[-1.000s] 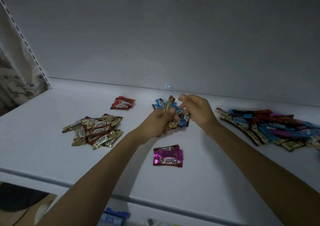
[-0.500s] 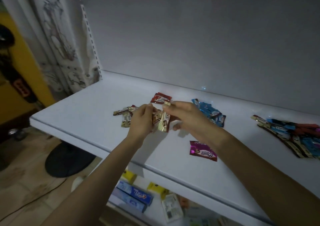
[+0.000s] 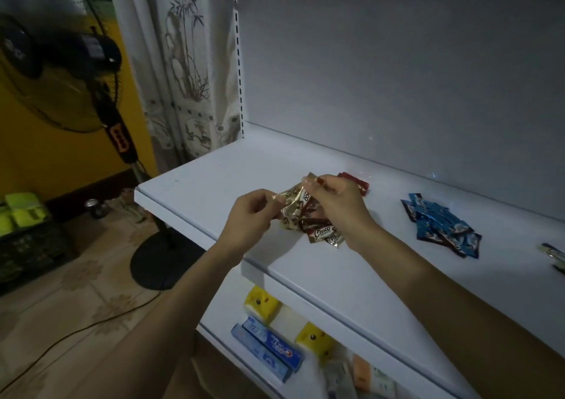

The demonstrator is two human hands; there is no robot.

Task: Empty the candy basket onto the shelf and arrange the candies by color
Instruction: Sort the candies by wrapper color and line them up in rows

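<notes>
Over the left part of the white shelf (image 3: pixel 351 276), my left hand (image 3: pixel 249 218) and my right hand (image 3: pixel 336 203) both pinch a gold-wrapped candy (image 3: pixel 292 198) between them. Right below lies the pile of gold and brown candies (image 3: pixel 319 230). A red candy (image 3: pixel 356 181) peeks out behind my right hand. To the right sits the blue candy pile (image 3: pixel 443 229). The edge of the mixed unsorted pile (image 3: pixel 553 256) shows at the far right. The basket is out of view.
A standing fan (image 3: pixel 91 99) and a curtain (image 3: pixel 186 71) are left of the shelf end. The lower shelf holds toothpaste boxes (image 3: pixel 269 348) and yellow packs (image 3: pixel 263 302). A dark crate (image 3: pixel 27 239) sits on the floor.
My view has swung left. Both hands carried the gold candy from the shelf's middle over to the gold pile at the left. The pink candies have dropped out of view.
</notes>
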